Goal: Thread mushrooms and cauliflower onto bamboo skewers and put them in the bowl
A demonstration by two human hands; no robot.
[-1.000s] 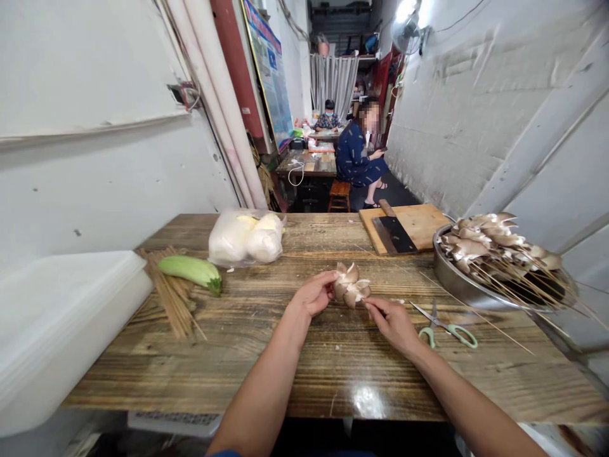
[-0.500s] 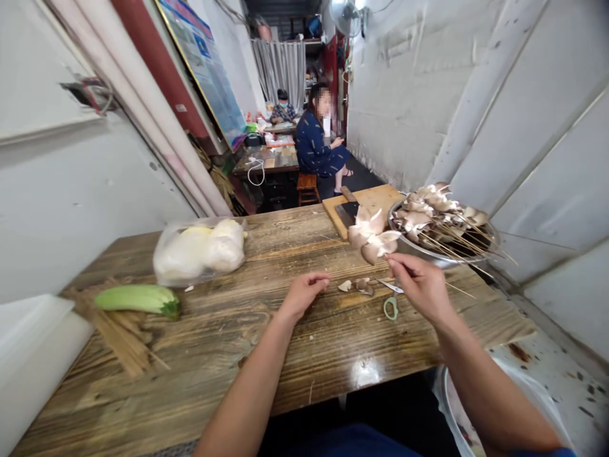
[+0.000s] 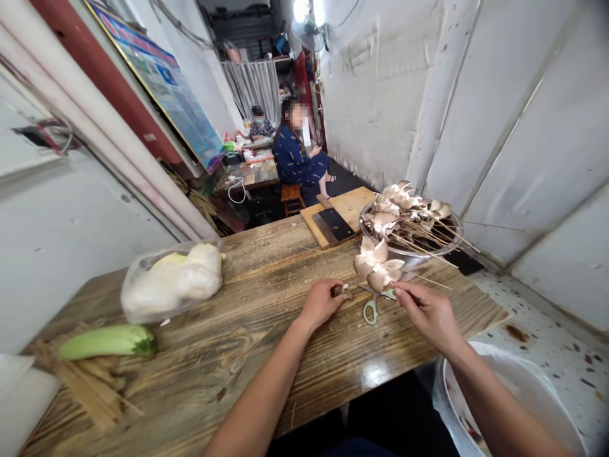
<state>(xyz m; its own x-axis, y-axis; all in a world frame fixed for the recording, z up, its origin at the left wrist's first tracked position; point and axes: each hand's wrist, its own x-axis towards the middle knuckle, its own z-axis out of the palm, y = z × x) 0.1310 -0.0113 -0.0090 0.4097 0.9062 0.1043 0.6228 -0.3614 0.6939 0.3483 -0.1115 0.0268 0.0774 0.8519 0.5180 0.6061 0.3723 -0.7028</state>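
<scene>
My right hand (image 3: 428, 312) is closed, pinching the lower end of a skewer of oyster mushrooms (image 3: 379, 263) held above the wooden table. On the tabletop, my left hand (image 3: 323, 303) has its thumb and fingers around a small mushroom piece (image 3: 343, 292). Between the hands lies a pair of scissors with green handles (image 3: 370, 313), partly covered by the held mushrooms. Beyond my right hand stands a metal bowl (image 3: 419, 258) heaped with mushroom skewers (image 3: 404, 212), their sticks pointing out to the right.
A cleaver (image 3: 335, 225) rests on a cutting board (image 3: 354, 206) beside the bowl. To the left are a bag of pale food (image 3: 174, 279), a green squash (image 3: 107, 341) and bamboo sticks (image 3: 90, 387). A lined bin (image 3: 518, 368) stands below right. Two people sit farther back.
My left hand has moved to the mushroom scraps and closed on a piece. The mushroom skewer in my right hand has come lower, nearer the scissors. The camera view has shifted.
</scene>
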